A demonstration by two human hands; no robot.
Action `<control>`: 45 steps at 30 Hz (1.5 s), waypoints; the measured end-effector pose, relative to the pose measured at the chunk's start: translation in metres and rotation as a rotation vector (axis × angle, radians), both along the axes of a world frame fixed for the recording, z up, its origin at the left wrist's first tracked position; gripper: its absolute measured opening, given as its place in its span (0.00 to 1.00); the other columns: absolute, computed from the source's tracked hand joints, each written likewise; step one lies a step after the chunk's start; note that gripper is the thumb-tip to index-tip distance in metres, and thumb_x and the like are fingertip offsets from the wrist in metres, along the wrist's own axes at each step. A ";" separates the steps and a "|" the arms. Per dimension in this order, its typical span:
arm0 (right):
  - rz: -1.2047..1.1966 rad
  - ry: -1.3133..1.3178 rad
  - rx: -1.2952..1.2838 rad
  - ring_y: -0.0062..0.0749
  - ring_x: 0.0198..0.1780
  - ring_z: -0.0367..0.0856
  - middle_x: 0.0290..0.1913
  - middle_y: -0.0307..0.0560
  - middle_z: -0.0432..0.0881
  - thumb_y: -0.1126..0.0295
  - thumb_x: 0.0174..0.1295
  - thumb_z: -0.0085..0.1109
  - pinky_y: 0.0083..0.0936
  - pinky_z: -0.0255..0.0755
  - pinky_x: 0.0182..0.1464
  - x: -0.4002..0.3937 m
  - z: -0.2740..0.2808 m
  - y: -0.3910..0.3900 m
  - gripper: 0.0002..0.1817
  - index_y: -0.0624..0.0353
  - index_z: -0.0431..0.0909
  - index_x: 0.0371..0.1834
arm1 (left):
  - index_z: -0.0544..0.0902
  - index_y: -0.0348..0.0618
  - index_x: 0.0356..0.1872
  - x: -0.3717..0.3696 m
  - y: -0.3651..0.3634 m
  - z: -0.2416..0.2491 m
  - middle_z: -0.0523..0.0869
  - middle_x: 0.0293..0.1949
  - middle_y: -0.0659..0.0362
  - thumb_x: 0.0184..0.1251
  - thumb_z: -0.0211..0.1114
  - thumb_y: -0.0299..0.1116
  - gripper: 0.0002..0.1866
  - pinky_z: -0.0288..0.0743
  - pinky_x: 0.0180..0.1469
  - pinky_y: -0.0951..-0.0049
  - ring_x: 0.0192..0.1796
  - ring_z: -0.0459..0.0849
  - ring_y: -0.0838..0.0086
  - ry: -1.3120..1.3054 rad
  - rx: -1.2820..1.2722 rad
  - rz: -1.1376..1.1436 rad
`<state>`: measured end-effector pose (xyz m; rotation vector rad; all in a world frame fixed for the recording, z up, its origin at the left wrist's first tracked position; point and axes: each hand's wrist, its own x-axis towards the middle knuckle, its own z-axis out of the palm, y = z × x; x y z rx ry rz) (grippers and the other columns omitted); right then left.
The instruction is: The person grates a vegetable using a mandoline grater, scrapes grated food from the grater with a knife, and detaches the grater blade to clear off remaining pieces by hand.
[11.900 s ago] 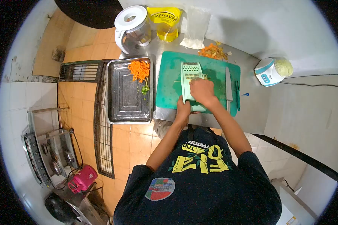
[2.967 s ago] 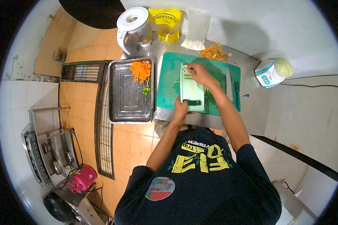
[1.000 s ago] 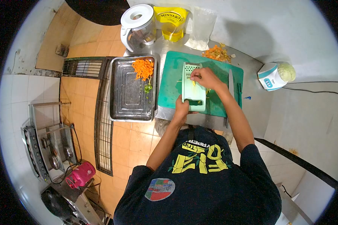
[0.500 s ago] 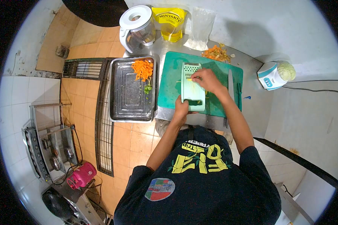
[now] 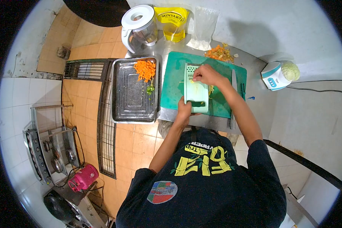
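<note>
A pale green grater [image 5: 197, 94] lies over the green cutting board [image 5: 173, 94], its handle end toward me. My left hand [image 5: 184, 109] is closed round the near end beside the handle slot. Against the grating face, near the cutting holes, my right hand [image 5: 208, 75] pinches a small pale yellow piece of vegetable [image 5: 193, 81], mostly hidden by the fingers. Yellow shreds [image 5: 211, 90] show on the board past the grater's right edge. A knife [image 5: 233, 84] lies on the board right of my right hand, with a dark green handled tool [image 5: 243, 90] beside it.
To the left, a metal tray [image 5: 133, 114] holds shredded carrot [image 5: 145, 70] and chopped greens [image 5: 150, 89]. Peelings [image 5: 220, 53] are heaped behind the board. A blender jug [image 5: 140, 28], yellow oil pouch [image 5: 172, 23] and clear bag [image 5: 203, 30] stand behind. A cabbage [image 5: 290, 72] sits on a scale [image 5: 274, 77].
My right hand has shifted slightly up along the grater, and the yellow piece is more covered by the fingers. More yellow shreds show at the grater's right side. My left hand keeps its hold.
</note>
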<state>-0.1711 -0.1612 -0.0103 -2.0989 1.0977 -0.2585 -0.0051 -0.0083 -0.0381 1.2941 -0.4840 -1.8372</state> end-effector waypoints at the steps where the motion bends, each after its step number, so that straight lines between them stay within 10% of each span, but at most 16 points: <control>1: -0.006 0.028 -0.022 0.46 0.35 0.86 0.33 0.54 0.87 0.69 0.53 0.70 0.38 0.77 0.41 -0.001 -0.005 -0.004 0.08 0.60 0.87 0.34 | 0.62 0.32 0.66 0.001 0.000 -0.001 0.79 0.53 0.42 0.68 0.41 0.20 0.24 0.90 0.33 0.55 0.43 0.88 0.52 -0.007 -0.003 -0.001; 24: 0.120 -0.057 -0.064 0.48 0.36 0.83 0.33 0.55 0.85 0.74 0.55 0.65 0.38 0.75 0.40 0.012 0.008 0.000 0.04 0.63 0.84 0.32 | 0.61 0.33 0.69 0.005 0.003 0.012 0.79 0.54 0.42 0.64 0.43 0.21 0.29 0.90 0.35 0.54 0.47 0.87 0.50 -0.024 0.061 -0.027; 39: -0.365 -0.159 -0.033 0.34 0.40 0.87 0.37 0.51 0.88 0.71 0.59 0.68 0.28 0.78 0.45 -0.012 -0.008 0.012 0.07 0.62 0.87 0.38 | 0.62 0.33 0.68 0.010 0.002 0.005 0.79 0.54 0.42 0.64 0.44 0.20 0.28 0.90 0.36 0.52 0.48 0.86 0.49 -0.008 0.044 -0.037; 45: -0.168 -0.074 -0.241 0.48 0.40 0.84 0.34 0.55 0.86 0.76 0.56 0.64 0.36 0.77 0.43 0.008 -0.001 0.035 0.04 0.64 0.85 0.33 | 0.60 0.35 0.70 0.009 0.003 0.007 0.78 0.56 0.43 0.65 0.45 0.22 0.29 0.90 0.37 0.53 0.50 0.85 0.49 -0.017 0.071 -0.055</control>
